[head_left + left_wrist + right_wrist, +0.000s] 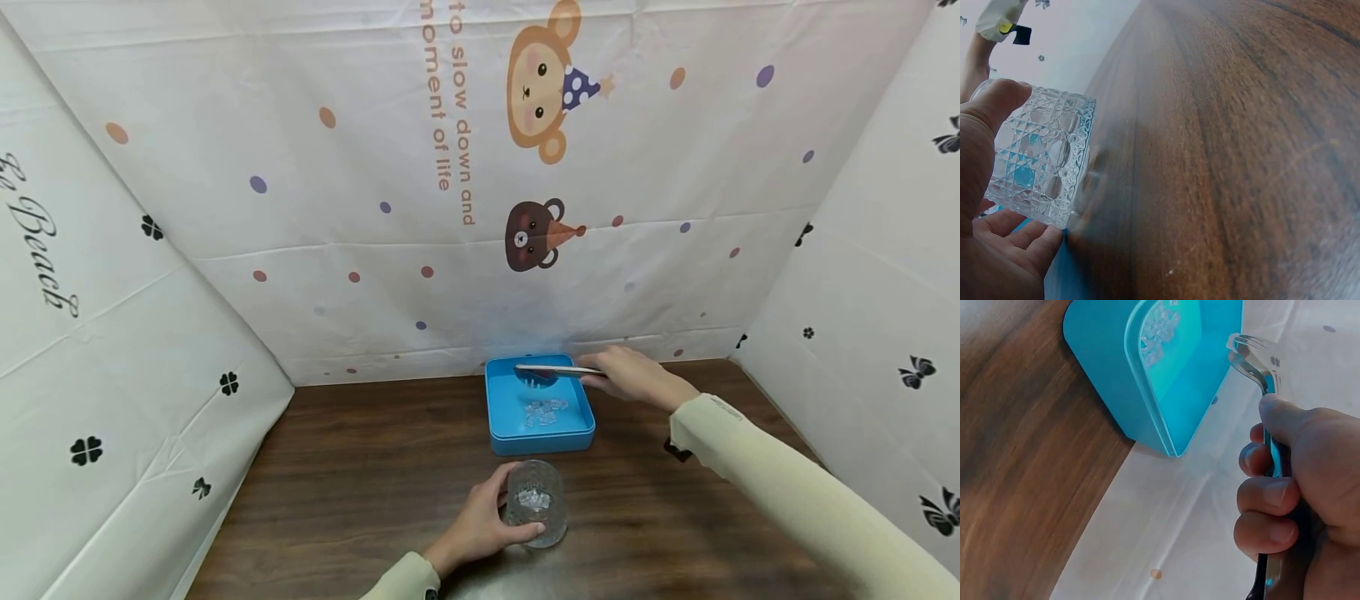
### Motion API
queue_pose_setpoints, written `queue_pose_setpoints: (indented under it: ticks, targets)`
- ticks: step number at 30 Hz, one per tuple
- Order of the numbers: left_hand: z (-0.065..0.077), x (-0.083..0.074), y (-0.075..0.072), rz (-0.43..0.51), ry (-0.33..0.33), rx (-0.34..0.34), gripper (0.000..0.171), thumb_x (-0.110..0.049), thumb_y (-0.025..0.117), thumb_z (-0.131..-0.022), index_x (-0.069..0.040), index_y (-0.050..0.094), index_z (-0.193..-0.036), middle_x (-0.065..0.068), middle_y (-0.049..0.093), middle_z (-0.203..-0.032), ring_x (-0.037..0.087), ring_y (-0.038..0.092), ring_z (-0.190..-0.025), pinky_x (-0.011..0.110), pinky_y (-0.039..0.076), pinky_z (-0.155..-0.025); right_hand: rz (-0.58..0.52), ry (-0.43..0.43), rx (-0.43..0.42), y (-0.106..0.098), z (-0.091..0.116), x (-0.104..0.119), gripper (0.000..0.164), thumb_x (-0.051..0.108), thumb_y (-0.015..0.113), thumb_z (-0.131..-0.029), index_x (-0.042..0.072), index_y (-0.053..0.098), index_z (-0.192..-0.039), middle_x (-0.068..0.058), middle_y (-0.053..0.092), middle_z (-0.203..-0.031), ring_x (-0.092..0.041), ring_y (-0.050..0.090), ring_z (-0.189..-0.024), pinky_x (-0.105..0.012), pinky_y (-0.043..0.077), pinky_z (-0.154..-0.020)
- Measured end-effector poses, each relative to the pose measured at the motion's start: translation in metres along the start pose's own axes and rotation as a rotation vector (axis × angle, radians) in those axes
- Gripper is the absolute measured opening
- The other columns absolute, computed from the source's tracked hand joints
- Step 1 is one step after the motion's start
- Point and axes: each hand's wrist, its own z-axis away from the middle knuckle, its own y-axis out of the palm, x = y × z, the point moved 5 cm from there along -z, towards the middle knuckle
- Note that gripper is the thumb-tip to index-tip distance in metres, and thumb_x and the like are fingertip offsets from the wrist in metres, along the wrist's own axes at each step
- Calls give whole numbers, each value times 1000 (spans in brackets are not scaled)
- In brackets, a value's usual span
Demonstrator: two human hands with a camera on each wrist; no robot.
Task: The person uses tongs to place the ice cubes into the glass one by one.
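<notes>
My left hand (482, 517) grips a clear cut-glass tumbler (553, 517) round its side, with the thumb on the near side. Small clear cubes (534, 499) lie inside the glass. Its diamond-patterned wall (1044, 156) shows close up in the left wrist view. My right hand (628, 375) holds metal tongs (1267, 434) with a fork-like tip, its fingers curled round the handle. The tongs reach in from the right over the far part of a shallow blue box (542, 446). A loose pile of clear cubes (546, 412) lies on the box floor, nearer than the tongs.
The dark wood tabletop (360, 467) carries the box close to the back edge, with the glass just in front of it. White printed cloth (360, 200) hangs behind, and similar cloth sheets stand at the left and right sides.
</notes>
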Motion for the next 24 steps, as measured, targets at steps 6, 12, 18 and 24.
queue_pose_setpoints:
  ticks: [6, 12, 18, 24]
  targets:
    - [0, 0, 0, -10, -1, 0, 77, -36, 87, -84, -17, 47, -148, 3, 60, -135, 15, 64, -117, 28, 54, -96, 6, 9, -45, 0, 10, 1, 11, 23, 66, -103, 12, 69, -102, 9, 53, -67, -2, 50, -54, -27, 46, -57]
    - [-1, 0, 0, -8, 14, 4, 77, -36, 86, -85, -16, 46, -148, 5, 60, -135, 16, 65, -117, 29, 55, -96, -5, 36, -52, 2, 16, 1, 11, 24, 67, -102, 13, 69, -104, 8, 53, -65, -3, 49, -53, -26, 46, -56]
    - [0, 1, 1, 0, -5, 9, 78, -37, 86, -85, -18, 46, -149, 3, 60, -136, 14, 65, -117, 26, 54, -95, -16, 34, -69, 2, 21, 0, 13, 23, 66, -103, 12, 70, -109, 10, 54, -66, -3, 50, -54, -26, 47, -56]
    - [-2, 1, 0, -13, -6, 3, 77, -38, 86, -84, -20, 46, -148, 1, 60, -135, 13, 64, -117, 27, 53, -96, -26, 22, -89, -4, 28, 1, 28, 24, 65, -104, 6, 69, -124, 13, 59, -70, 2, 52, -56, -30, 53, -62]
